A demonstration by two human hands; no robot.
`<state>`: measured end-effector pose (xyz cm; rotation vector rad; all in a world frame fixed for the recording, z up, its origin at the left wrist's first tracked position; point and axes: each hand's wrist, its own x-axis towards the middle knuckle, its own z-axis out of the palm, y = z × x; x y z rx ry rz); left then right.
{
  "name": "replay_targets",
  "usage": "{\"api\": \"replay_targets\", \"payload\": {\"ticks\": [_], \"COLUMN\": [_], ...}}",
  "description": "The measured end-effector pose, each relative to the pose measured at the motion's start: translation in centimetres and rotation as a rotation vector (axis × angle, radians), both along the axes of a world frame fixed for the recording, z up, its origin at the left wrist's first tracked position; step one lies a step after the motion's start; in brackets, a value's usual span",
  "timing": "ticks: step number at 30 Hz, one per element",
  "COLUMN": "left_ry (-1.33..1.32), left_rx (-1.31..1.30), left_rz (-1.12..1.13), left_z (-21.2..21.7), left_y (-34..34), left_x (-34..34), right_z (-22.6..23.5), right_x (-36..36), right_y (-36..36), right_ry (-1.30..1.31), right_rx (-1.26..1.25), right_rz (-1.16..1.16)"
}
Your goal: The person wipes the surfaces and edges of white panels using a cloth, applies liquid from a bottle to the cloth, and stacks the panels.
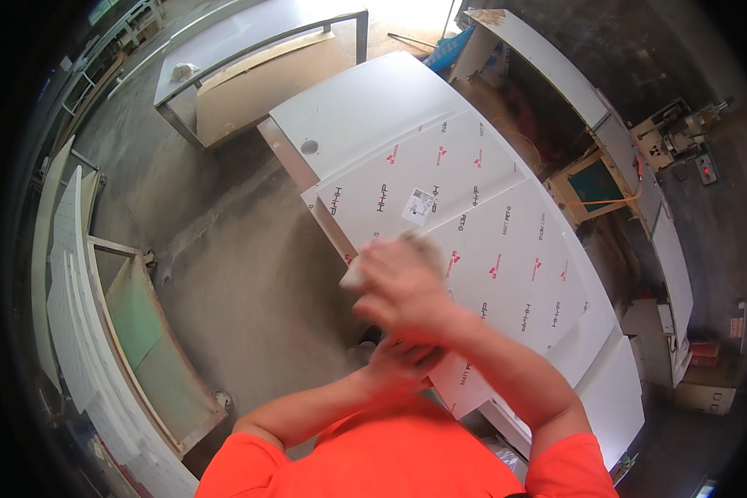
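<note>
Your right hand (401, 286) blurs over the left edge of the printed white panel (506, 266), which spreads from 12 to 4 o'clock of it; a pale item (352, 280) shows beside it. Your left hand (400, 362) sits at 6 o'clock. I cannot tell either hand's finger state.

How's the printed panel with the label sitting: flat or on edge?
Flat: the panel shows its broad printed face and label up to the head camera, with plain white board beyond its far edge.

Right hand (402, 282) motion-blurred — bright glare up top — corners black, edges bowed.
</note>
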<state>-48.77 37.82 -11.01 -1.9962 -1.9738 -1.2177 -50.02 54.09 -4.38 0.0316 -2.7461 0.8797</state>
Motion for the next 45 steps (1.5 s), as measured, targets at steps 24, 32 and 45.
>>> {"api": "replay_targets", "payload": {"ticks": [24, 32, 45], "left_ry": [0.204, 0.287, -0.643], "left_rx": [-0.078, -0.168, -0.278], "left_rz": [0.041, 0.005, 0.342], "left_z": [2.4, 2.2, 4.3], "left_y": [1.2, 1.1, 1.7], "left_x": [0.5, 0.6, -10.6], "right_z": [-4.6, -2.4, 1.7], "right_x": [29.2, 29.4, 26.6], "right_y": [6.9, -9.1, -10.7], "right_ry": [-0.215, 0.015, -0.240], "right_rx": [0.262, 0.045, -1.578], "right_rz": [-1.274, -0.867, -1.048]}}
